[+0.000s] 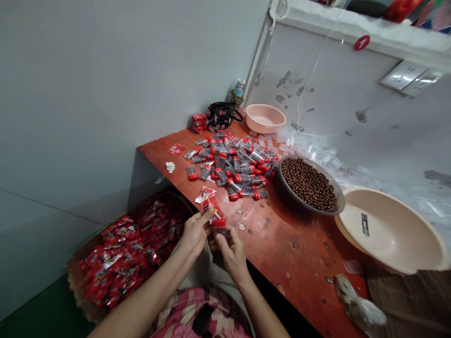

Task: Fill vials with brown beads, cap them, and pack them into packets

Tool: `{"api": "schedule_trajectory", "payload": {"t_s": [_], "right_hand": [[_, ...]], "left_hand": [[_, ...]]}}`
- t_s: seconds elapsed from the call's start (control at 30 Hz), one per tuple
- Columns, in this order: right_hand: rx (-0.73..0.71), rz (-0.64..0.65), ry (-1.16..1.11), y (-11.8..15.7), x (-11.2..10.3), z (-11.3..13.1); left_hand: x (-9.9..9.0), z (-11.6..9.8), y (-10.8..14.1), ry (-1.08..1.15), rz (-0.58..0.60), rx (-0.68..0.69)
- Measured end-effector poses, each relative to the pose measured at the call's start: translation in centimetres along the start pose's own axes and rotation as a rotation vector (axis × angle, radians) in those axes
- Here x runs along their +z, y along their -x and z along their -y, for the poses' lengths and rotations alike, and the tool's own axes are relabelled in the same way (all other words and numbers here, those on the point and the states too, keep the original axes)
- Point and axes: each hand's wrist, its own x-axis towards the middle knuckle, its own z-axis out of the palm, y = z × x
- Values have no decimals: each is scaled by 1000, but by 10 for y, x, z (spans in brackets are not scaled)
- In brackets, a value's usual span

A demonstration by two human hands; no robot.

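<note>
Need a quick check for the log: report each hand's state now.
Left hand: closed, pinching a red-printed plastic sachet.
Right hand: closed, holding a red-capped plastic capsule.

Red-capped clear capsules (232, 188) lie at centre on the orange-red surface (282, 249), which is marked with pale worn patches. Glossy brown balls (309, 184) fill a dark grey bowl (292, 196). Peach basins (387, 230) stand far and near right. Red wrappers (123, 263) fill the near-left carton (75, 286). Pink-and-cream patterned cloth (197, 310) lies nearest.
</note>
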Motion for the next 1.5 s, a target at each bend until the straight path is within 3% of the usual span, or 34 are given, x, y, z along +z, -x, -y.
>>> {"api": "schedule_trajectory", "payload": {"t_s": [0.17, 0.33, 0.57, 0.8, 1.0, 1.17, 1.23, 1.43, 1.5], "right_hand": [[-27, -95, -15, -1, 0, -1], [1, -1, -68, -2, -1, -1], [-56, -96, 28, -4, -3, -5], [136, 26, -261, -8, -7, -3], [-40, -85, -11, 0, -8, -1], [80, -35, -355, 3, -9, -5], [89, -20, -396, 6, -10, -6], [-106, -124, 7, 22, -7, 0], [-113, -108, 17, 24, -3, 0]], "left_hand": [[3, 3, 3, -55, 48, 20], [0, 5, 3, -166, 98, 38], [-4, 8, 1, -225, 167, -45], [-7, 4, 2, -295, 197, -84], [-5, 8, 6, -293, 157, -81], [0, 15, 22, -302, 207, -112], [-1, 15, 28, -308, 220, -118], [-7, 13, 37, -263, 148, -63], [-10, 13, 40, -262, 144, -57]]}}
